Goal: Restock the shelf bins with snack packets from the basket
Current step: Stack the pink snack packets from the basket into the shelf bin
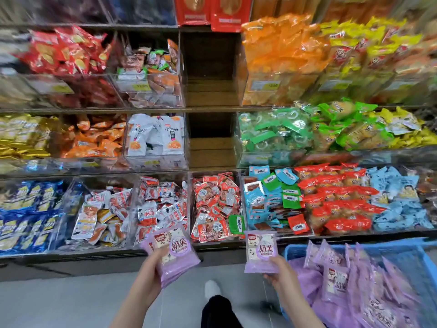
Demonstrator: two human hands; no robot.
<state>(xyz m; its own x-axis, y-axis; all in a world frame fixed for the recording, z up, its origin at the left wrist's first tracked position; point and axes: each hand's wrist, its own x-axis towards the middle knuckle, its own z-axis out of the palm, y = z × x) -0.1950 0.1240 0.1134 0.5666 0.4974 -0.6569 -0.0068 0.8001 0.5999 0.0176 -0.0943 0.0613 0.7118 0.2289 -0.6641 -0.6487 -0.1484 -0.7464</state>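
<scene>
Left hand point(153, 268) grips a stack of purple packets point(171, 252) at its near edge; right hand point(281, 272) grips a purple packet point(261, 253) likewise. More lie in blue basket point(423, 256), near right. I judge them light, soft, slick film: hold across the sealed edge, gently.

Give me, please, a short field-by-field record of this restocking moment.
left hand: grips purple plastic snack packets, apparently a small stack
right hand: grips one purple plastic snack packet
blue plastic basket: lower right, holds many more purple packets
clear plastic shelf bins: mostly full of assorted snacks
wooden shelf gaps: two in the middle column, no bin visible in them
progress: neither handful placed yet
</scene>
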